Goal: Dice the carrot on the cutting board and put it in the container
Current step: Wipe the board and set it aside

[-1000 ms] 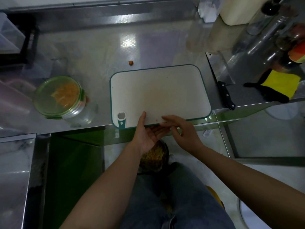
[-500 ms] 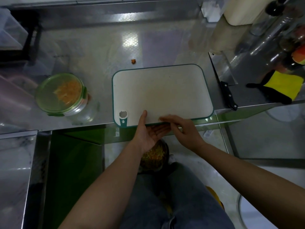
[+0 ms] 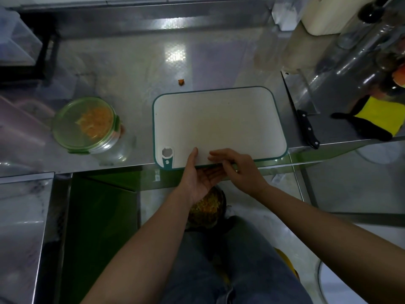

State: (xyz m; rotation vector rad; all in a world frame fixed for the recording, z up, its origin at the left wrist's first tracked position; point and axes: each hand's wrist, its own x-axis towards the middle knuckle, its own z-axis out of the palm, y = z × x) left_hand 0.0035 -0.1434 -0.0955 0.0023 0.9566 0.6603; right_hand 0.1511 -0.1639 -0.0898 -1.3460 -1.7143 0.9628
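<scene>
a bowl (image 3: pixel 206 207) of scraps sits under the hands. left hand (image 3: pixel 202 179) is cupped palm-up at the board's (image 3: pixel 219 119) 6 o'clock edge, fingers apart. right hand (image 3: pixel 238 170) touches that edge, loosely bent, holding nothing visible. at 9 o'clock the lidded container (image 3: pixel 65 137) holds the carrot dice (image 3: pixel 95 121). a stray bit (image 3: pixel 181 81) lies at 11 o'clock; likely light and damp, best pinched by fingertips.

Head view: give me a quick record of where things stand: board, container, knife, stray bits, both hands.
cutting board: bare, no carrot on it
container: left of the board, green lid on, diced carrot inside
knife: lying on the counter, right of the board
stray carrot piece: on the counter beyond the board
left hand: palm up, cupped at the board's near edge
right hand: fingers at the board's near edge, holding nothing
</scene>
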